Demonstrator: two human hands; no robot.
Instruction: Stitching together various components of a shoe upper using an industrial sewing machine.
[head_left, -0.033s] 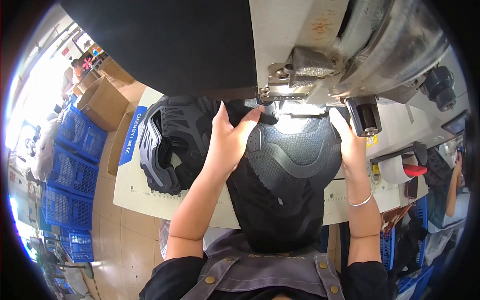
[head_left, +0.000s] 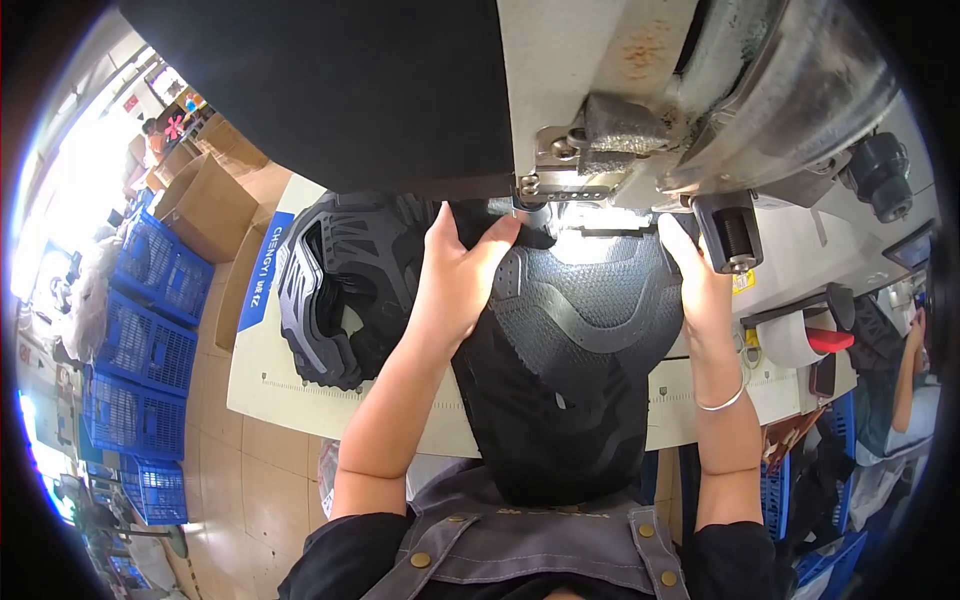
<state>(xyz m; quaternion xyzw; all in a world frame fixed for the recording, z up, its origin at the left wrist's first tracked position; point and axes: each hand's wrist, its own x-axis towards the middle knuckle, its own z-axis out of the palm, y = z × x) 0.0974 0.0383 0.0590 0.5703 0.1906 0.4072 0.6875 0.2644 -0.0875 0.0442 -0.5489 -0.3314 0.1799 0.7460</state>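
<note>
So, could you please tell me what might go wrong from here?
A finger of the left hand or right hand could get caught, since both are close to the lit area under the sewing machine. The black textured panel overhangs the front edge of the table, so its weight might pull it askew.

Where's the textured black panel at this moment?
In the head view, the textured black panel lies right of centre, between the left hand and right hand, just below the sewing machine's lit area.
</note>
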